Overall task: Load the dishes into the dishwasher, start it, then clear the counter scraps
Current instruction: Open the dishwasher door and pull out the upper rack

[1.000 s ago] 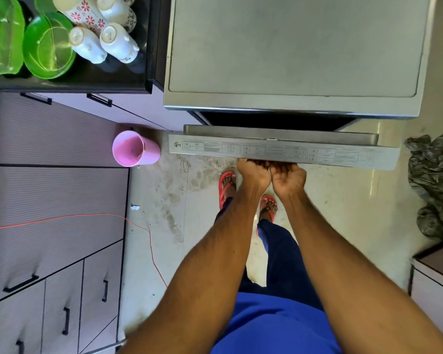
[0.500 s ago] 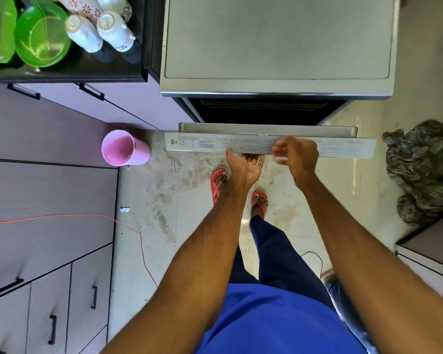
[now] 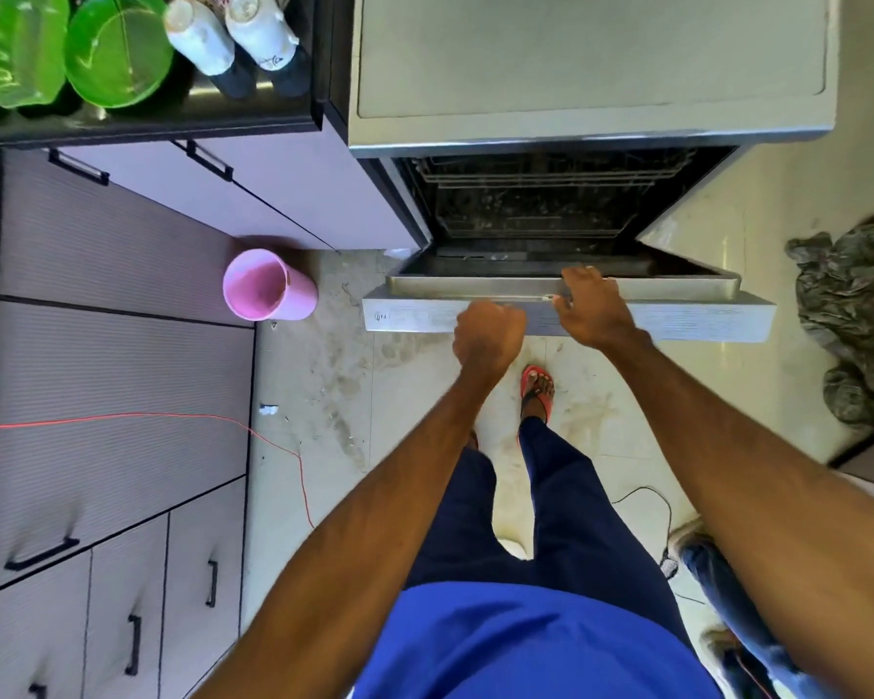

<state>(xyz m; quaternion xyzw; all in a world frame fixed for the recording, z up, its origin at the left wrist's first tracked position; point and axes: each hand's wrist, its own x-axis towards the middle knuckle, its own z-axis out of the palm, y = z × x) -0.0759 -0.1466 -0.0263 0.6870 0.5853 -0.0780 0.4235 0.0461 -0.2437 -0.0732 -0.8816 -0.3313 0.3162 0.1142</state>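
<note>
The dishwasher (image 3: 591, 58) door (image 3: 687, 322) stands wider open than half a second ago, dark racks (image 3: 541, 194) now exposed. Right hand (image 3: 594, 312) hooks fingers over the door's top edge; left hand (image 3: 488, 338) is fisted at the control strip, apparently gripping nothing. Stained tile floor (image 3: 324, 375); crumpled cloth (image 3: 858, 315) right; pink cup (image 3: 268, 285) left. Green bowls (image 3: 117, 53) and white cups (image 3: 258, 27) sit on the counter (image 3: 172, 121).

Steel dishwasher (image 3: 591, 58) door (image 3: 702, 322) part-open w/ dark racks (image 3: 541, 179) inside (dishes (image 3: 117, 47) on counter (image 3: 198, 113)).

Brushed matt metal dishwasher door (image 3: 677, 322), glossy pink plastic cup (image 3: 268, 285), crumpled cloth (image 3: 853, 315).
</note>
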